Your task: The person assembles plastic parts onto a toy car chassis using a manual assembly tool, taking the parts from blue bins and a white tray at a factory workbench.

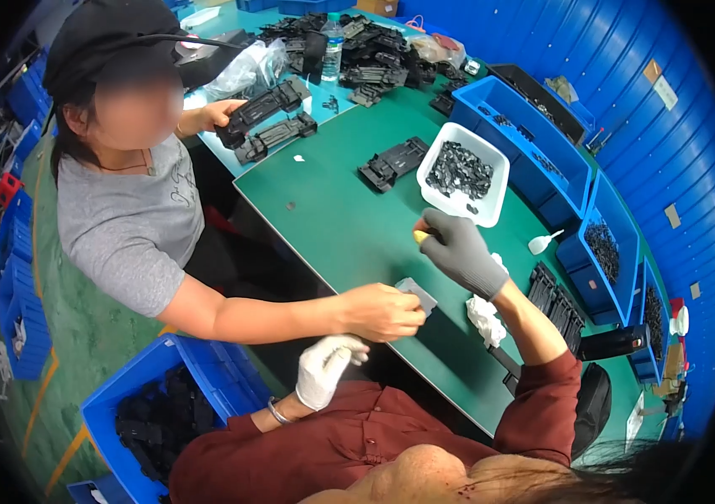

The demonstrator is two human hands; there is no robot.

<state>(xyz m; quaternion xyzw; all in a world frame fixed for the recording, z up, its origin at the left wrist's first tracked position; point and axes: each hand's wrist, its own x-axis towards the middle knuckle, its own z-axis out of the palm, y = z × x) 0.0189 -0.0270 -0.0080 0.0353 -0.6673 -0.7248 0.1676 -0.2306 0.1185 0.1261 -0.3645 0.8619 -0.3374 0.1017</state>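
Note:
My left hand (328, 371), in a white glove, hovers off the table's near edge with loosely bent fingers and nothing visible in them. Above the green table, my right hand (460, 252) wears a grey glove. Its fingers are curled together beside a white tray (498, 189) of small black parts; a yellow patch shows at the fingertips, and what they hold, if anything, is hidden. A co-worker's hand (382, 312) reaches in between, touching a small light-grey flat piece (418, 296) at the table edge. A black plastic frame (393, 164) lies left of the tray.
The co-worker's other hand (221, 115) holds a black frame (269, 107). Blue bins (571, 197) of black parts line the far right. Crumpled white tissue (486, 322) and stacked black parts (555, 302) lie near my right forearm. A blue crate (231, 382) stands at lower left; a bottle (333, 50) stands far back.

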